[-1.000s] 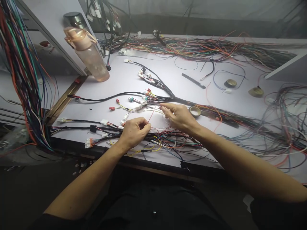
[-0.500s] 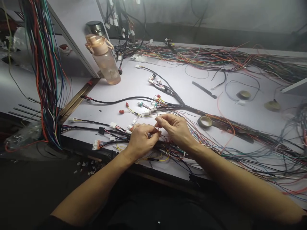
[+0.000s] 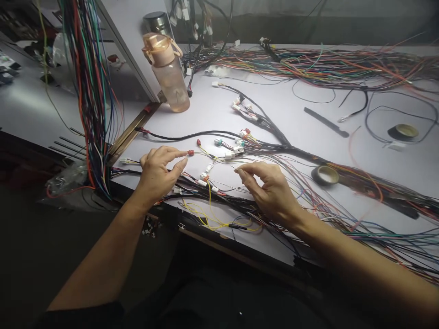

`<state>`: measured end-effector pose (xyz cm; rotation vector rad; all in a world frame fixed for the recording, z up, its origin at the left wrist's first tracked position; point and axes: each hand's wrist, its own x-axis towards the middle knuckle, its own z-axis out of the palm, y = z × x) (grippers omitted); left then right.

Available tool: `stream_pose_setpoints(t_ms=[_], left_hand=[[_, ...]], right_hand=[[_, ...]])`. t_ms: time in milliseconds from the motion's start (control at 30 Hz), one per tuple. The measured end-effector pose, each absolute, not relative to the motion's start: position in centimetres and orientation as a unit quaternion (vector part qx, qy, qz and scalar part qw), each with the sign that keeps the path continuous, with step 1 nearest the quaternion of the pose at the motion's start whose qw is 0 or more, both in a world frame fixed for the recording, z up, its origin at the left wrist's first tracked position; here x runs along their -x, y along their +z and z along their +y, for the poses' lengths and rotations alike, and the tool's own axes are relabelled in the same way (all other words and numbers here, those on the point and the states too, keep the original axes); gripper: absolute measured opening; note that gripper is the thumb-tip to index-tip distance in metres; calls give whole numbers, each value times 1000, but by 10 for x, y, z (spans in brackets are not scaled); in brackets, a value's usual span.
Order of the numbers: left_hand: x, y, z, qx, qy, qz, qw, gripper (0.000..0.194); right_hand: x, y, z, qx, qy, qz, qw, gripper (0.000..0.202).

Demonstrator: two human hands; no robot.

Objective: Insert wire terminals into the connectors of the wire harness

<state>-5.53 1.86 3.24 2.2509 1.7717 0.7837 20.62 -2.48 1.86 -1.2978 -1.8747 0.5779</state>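
My left hand (image 3: 159,171) is at the left of the wiring harness, thumb and forefinger apart, the forefinger's tip at a small red connector (image 3: 190,153). Nothing shows between its fingers. Thumb and forefinger of my right hand (image 3: 269,189) are pinched on the end of a thin wire (image 3: 233,168). Between the hands lie white connectors (image 3: 229,156), and another red connector (image 3: 198,142) is a little above. Yellow wires (image 3: 210,196) loop below, near the table's front edge.
A bottle with a peach lid (image 3: 171,82) stands at the back left. Tape rolls (image 3: 325,175) and a dark flat strip (image 3: 325,121) lie to the right. Loose wires (image 3: 308,68) run along the back; a thick bundle (image 3: 91,82) hangs at left.
My hands have parted. The left has moved left and opened beside the red connector; the right remains pinched. The view has shifted, so the table's contents appear displaced.
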Motion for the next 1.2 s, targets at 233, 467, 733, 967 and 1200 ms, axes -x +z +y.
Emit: stream_pose_setpoints(t_ms=[233, 467, 733, 967, 1200], left_hand=[[72, 24, 15, -758, 196, 609, 126, 27], [52, 22, 8, -824, 122, 530, 157, 28], [42, 23, 23, -819, 150, 488, 264, 17], [12, 21, 29, -611, 418, 395, 544, 16], [-32, 24, 31, -472, 483, 269, 687, 11]], right_hand=[[-203, 4, -28, 488, 102, -784, 370, 12], [-203, -1, -28, 475, 54, -794, 375, 8], [-203, 5, -26, 488, 60, -788, 370, 12], [-209, 21, -25, 511, 125, -761, 379, 15], [-226, 41, -14, 521, 330, -694, 371, 22]])
